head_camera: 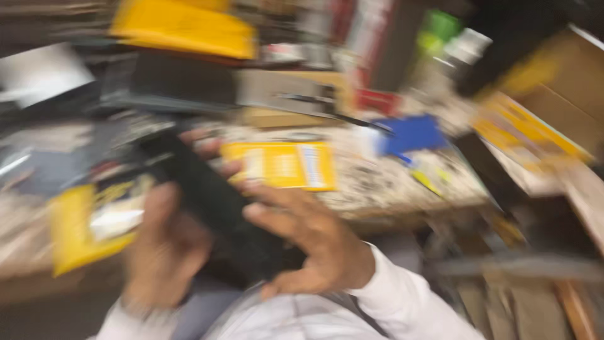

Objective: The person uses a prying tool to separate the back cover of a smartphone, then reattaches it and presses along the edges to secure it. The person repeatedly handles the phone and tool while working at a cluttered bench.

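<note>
The picture is heavily blurred by motion. A flat black oblong object (214, 201) sits between both my hands close to my body. My left hand (165, 249) grips its near left side, thumb on top. My right hand (311, 242) wraps its lower right end, fingers curled over the edge. Fingertips show beyond the far end of the black object. A yellow packet (283, 165) lies flat on the speckled workbench (390, 182) just beyond my hands.
A yellow and black packet (88, 226) lies at the left. A blue object (412, 133) rests on the bench to the right. A yellow case (182, 28), dark boxes and a green item (440, 25) crowd the back. Cardboard (553, 94) stands at right.
</note>
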